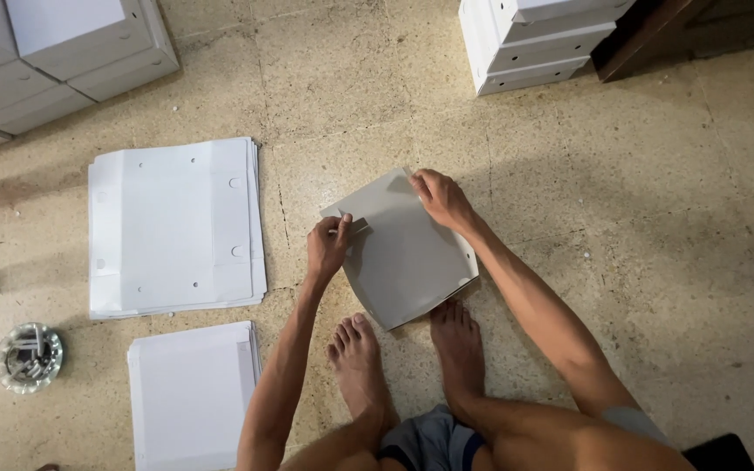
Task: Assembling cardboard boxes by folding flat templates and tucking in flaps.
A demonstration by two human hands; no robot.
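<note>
Grey flat cardboard box blank [403,257] lies on the stone floor [656,218] before the feet. Left hand [329,244] pinches a side flap; right hand [441,199] grips the far edge. Judged light, bendable, best held at the edges.

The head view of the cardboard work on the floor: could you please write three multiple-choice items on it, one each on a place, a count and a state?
1. Where does the larger stack of flat white sheets lie from the grey cardboard blank?
A to the person's left
B to the person's right
C under it

2. How many hands touch the blank?
A none
B one
C two

3. How does the blank lie?
A fully flat
B partly bent up
C rolled into a tube

Answers: 1 A, the stack lies left of the blank. 2 C, the left hand and right hand both pinch it. 3 B, its edges curve off the floor.
</note>
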